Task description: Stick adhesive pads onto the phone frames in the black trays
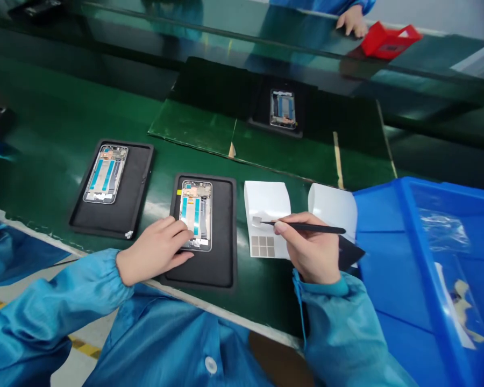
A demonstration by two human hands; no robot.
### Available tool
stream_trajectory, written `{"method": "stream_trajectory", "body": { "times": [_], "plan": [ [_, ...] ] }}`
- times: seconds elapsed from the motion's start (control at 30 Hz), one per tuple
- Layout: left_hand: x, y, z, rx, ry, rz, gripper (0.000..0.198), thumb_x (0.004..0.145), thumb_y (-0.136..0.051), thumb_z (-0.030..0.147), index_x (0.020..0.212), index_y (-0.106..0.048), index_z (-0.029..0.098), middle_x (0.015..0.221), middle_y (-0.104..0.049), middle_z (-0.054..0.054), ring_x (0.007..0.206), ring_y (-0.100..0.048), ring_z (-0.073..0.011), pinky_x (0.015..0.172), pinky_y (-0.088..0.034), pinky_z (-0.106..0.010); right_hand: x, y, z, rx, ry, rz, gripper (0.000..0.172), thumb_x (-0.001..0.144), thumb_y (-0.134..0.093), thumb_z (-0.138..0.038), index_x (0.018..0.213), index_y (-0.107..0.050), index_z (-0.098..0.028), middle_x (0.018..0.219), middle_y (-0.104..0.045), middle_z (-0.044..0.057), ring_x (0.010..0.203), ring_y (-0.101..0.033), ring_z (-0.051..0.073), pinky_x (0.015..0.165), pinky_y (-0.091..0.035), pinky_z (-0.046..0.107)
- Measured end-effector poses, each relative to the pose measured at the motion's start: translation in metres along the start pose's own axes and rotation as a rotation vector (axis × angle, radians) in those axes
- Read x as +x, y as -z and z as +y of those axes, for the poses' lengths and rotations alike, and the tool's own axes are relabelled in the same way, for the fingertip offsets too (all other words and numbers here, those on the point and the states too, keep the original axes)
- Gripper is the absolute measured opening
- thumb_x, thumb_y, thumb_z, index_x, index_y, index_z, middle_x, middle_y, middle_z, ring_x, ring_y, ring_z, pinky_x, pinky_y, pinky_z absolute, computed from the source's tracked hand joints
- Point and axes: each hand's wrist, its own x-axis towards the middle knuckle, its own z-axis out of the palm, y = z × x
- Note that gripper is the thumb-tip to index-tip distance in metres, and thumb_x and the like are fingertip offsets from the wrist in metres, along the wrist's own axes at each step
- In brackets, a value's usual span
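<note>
So your right grip [312,250] is closed around a slim pair of black tweezers [322,228], and the tip is right at a small grey square patch [257,220] on a glossy white backing sheet [268,199]. Can't tell if the tip is actually pinching it, tbh. Your left grip [159,247] has its fingers on the near left part of an opened, silver-framed phone body with blue strips [196,215], but I can't tell if you're clamping it or just resting there. That phone body lies in a flat black rectangular tray [222,269], near middle of the glossy green desk [113,118]. Off to the left there's a second black tray [137,180], and a big blue plastic bin [391,242] sits on the right.
</note>
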Motion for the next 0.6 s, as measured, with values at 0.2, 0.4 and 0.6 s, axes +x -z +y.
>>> {"method": "stream_trajectory", "body": {
  "times": [0.2,0.4,0.6],
  "plan": [
    [0.002,-0.014,0.012,-0.064,-0.038,0.068,0.020,0.093,-0.059,0.032,0.105,-0.063,0.017,0.096,-0.063,-0.006,0.088,-0.054,-0.0216,0.077,-0.047,-0.036,-0.003,-0.060,-0.041,0.015,-0.091,-0.109,0.019,0.073,-0.085,-0.030,0.078,-0.069,-0.021,0.075,-0.067,0.001,0.068,-0.063,0.016,0.064,-0.052,0.029],
    [0.001,-0.011,0.018,-0.067,-0.041,0.047,0.019,0.093,-0.058,0.032,0.103,-0.063,0.017,0.093,-0.063,-0.005,0.085,-0.054,-0.0226,0.073,-0.047,-0.038,0.003,-0.106,-0.051,-0.027,-0.144,-0.196,0.020,0.075,-0.081,-0.032,0.078,-0.065,-0.020,0.071,-0.065,0.000,0.061,-0.060,0.015,0.055,-0.050,0.027],
    [0.005,0.000,0.001,-0.092,0.003,0.132,0.023,0.096,-0.051,0.029,0.111,-0.060,0.013,0.097,-0.062,-0.008,0.088,-0.058,-0.0227,0.079,-0.052,-0.040,0.006,-0.114,-0.040,-0.066,-0.158,-0.192,0.020,0.077,-0.080,-0.033,0.080,-0.065,-0.020,0.073,-0.065,0.001,0.063,-0.062,0.015,0.057,-0.052,0.027]
  ]
}}
